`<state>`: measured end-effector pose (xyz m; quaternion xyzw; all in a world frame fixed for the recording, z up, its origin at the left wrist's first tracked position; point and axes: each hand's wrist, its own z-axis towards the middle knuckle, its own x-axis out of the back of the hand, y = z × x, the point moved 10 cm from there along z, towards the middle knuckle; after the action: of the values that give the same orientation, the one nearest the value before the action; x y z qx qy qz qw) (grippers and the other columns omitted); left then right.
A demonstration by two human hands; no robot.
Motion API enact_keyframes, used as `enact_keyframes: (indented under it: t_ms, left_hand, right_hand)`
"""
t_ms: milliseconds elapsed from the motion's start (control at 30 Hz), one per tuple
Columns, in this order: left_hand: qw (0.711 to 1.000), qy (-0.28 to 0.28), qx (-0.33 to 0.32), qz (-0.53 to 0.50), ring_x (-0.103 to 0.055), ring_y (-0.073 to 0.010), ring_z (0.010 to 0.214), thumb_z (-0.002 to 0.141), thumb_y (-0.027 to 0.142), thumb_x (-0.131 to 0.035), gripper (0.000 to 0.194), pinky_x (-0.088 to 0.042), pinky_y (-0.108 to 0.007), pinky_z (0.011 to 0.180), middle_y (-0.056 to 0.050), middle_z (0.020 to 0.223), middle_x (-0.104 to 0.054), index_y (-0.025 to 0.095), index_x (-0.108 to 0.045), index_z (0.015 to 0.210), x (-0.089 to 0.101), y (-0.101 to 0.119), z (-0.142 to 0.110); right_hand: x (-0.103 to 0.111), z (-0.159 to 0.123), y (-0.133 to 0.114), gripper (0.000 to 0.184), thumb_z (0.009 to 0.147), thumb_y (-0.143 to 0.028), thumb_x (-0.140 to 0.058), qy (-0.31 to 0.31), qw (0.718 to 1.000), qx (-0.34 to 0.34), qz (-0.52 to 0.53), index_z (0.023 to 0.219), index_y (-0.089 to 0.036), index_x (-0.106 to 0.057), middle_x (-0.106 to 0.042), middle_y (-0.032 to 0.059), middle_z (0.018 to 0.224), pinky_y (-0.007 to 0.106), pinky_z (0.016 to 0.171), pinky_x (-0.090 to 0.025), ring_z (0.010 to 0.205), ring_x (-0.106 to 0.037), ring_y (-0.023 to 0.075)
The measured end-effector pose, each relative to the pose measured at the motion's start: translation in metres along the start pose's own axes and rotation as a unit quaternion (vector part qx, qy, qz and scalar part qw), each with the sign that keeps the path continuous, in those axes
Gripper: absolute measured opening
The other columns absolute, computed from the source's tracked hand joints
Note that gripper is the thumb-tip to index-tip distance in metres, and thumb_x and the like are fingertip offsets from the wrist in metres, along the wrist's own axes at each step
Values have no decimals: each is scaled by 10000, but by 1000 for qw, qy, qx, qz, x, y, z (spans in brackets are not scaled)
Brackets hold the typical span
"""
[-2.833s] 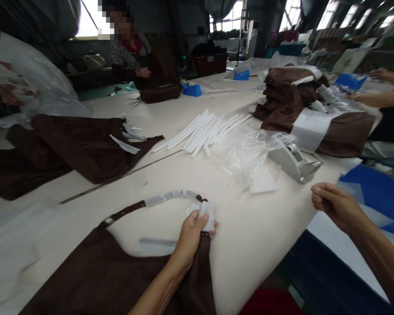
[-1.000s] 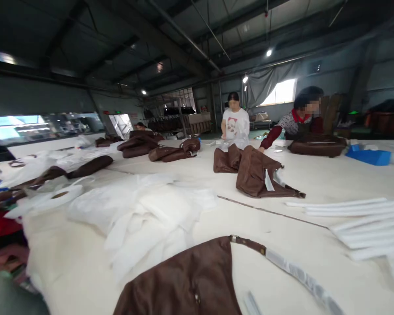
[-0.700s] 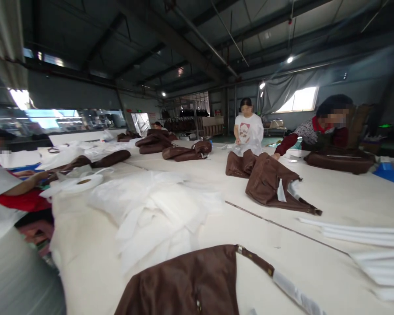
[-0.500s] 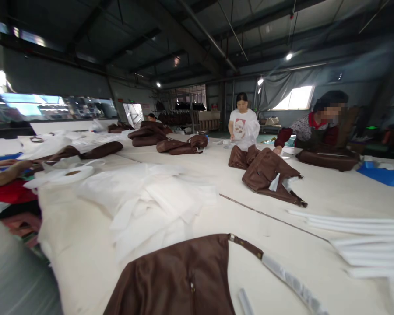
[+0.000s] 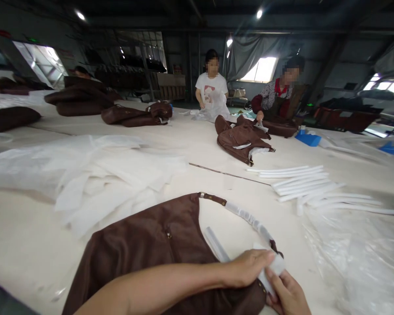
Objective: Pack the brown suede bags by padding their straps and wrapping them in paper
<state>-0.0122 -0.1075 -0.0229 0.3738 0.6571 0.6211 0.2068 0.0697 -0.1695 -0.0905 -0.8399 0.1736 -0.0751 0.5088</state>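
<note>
A dark brown handbag point(image 5: 134, 245) lies flat on the table in front of me, a small zip pull near its middle. Its curved shoulder strap point(image 5: 246, 214) is partly covered in clear wrapping. At the strap's near end, my left hand point(image 5: 249, 267) pinches a piece of white tissue-like sheet point(image 5: 277, 265) between thumb and fingers. Close beside it, my right hand point(image 5: 289, 292) has its fingers closed on the same white sheet. The strap end beneath is mostly hidden by the sheet and hands. A narrow pale strip point(image 5: 216, 245) lies inside the strap's curve.
Loose white sheets point(image 5: 111, 175) spread over the left. White foam rods point(image 5: 302, 181) and clear plastic bags point(image 5: 361, 258) lie to the right. More brown bags point(image 5: 239, 138) rest farther back, where two people point(image 5: 212, 87) work across the table.
The view has swung right and down. Both my hands have come into view, holding the white sheet at the strap's near end. Across the table, a co-worker's brown bag has shifted position.
</note>
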Motion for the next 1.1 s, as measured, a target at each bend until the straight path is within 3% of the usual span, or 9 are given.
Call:
enact_keyframes:
  t_ms: [100, 200, 367, 533, 700, 800, 867, 967, 1100]
  left_hand:
    - [987, -14, 10, 159, -603, -278, 1048, 920, 488, -481, 347, -427, -434, 1016, -89, 1060, -692, 209, -681, 973, 33, 17, 3]
    - [960, 37, 46, 274, -511, -326, 1230, 930, 352, -535, 285, -345, -549, 1090, -128, 1243, -620, 199, -640, 1147, 100, 25, 4]
    - [923, 108, 118, 349, -593, -251, 1102, 938, 407, -600, 387, -518, -480, 941, -107, 1275, -575, 173, -564, 1243, 200, 17, -17]
    - [900, 138, 178, 373, -629, -196, 891, 919, 414, -618, 316, -543, -388, 812, -76, 1056, -644, 148, -620, 1089, 248, 8, -40]
    - [933, 72, 160, 313, -616, -203, 698, 805, 577, -576, 428, -481, -265, 616, -26, 730, -641, 156, -651, 827, 242, 41, -45]
    - [969, 63, 172, 166, -623, -183, 738, 683, 674, -639, 544, -474, -216, 636, -9, 816, -680, 161, -676, 859, 235, 54, -49]
    - [973, 57, 198, 106, -615, -173, 737, 639, 701, -676, 563, -475, -205, 648, 12, 792, -684, 167, -679, 815, 223, 49, -53]
    - [974, 44, 207, 76, -567, -153, 623, 635, 785, -628, 593, -456, -204, 584, 42, 631, -640, 198, -637, 712, 185, 31, -56]
    - [973, 77, 201, 82, -557, -167, 575, 578, 864, -582, 632, -458, -226, 554, 49, 568, -630, 240, -618, 670, 151, -4, -50]
  right_hand:
    - [-2, -2, -11, 535, 616, -633, -786, -15, 999, 35, -7, 763, -172, -557, -340, -103, 473, 180, 383, -183, 390, -237, 32]
    - [-3, -4, -16, 556, 632, -663, -759, -27, 999, 45, -8, 764, -180, -520, -324, -104, 506, 187, 401, -170, 419, -227, 37]
    - [-5, -4, -22, 562, 660, -696, -706, -42, 997, 54, -22, 771, -184, -501, -337, -101, 502, 204, 410, -172, 412, -248, 46]
    - [-6, -3, -43, 502, 645, -635, -716, -41, 996, 69, -32, 697, -193, -482, -324, -101, 476, 210, 421, -159, 411, -241, 47]
    - [-3, -1, -96, 441, 707, -588, -673, -17, 984, 168, -49, 650, -191, -491, -382, -75, 489, 225, 422, -226, 441, -330, 76]
    - [18, 12, -113, 440, 815, -576, -632, 40, 982, 179, -53, 675, -175, -515, -391, -80, 502, 216, 418, -269, 433, -329, 67]
    - [34, 21, -117, 385, 911, -513, -592, 79, 979, 177, -63, 797, -146, -583, -502, -54, 602, 208, 452, -371, 472, -427, 72]
    - [46, 25, -119, 308, 956, -426, -585, 117, 970, 189, -95, 1029, -129, -626, -639, 15, 905, 275, 629, -538, 717, -620, 133]
    - [51, 11, -119, 318, 948, -436, -589, 136, 956, 219, -143, 1035, -134, -639, -653, 23, 918, 308, 681, -542, 761, -633, 158]
